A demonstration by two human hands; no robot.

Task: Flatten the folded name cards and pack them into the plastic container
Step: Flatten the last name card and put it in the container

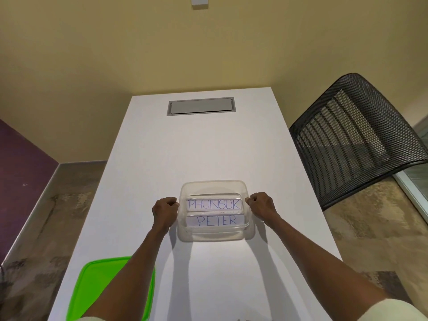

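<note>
A clear plastic container (213, 185) stands on the white table (199, 147) in front of me. Inside it are two white name cards, still folded and upright: one reading PHUNSUK (213, 204) at the back and one reading PETER (215, 220) in front of it. My left hand (165, 210) grips the container's left rim with curled fingers. My right hand (262, 205) grips the right rim the same way.
A green plastic lid (92, 286) lies at the table's near left corner, partly under my left forearm. A grey cable hatch (201, 106) is set into the far end of the table. A black mesh chair (356, 140) stands to the right.
</note>
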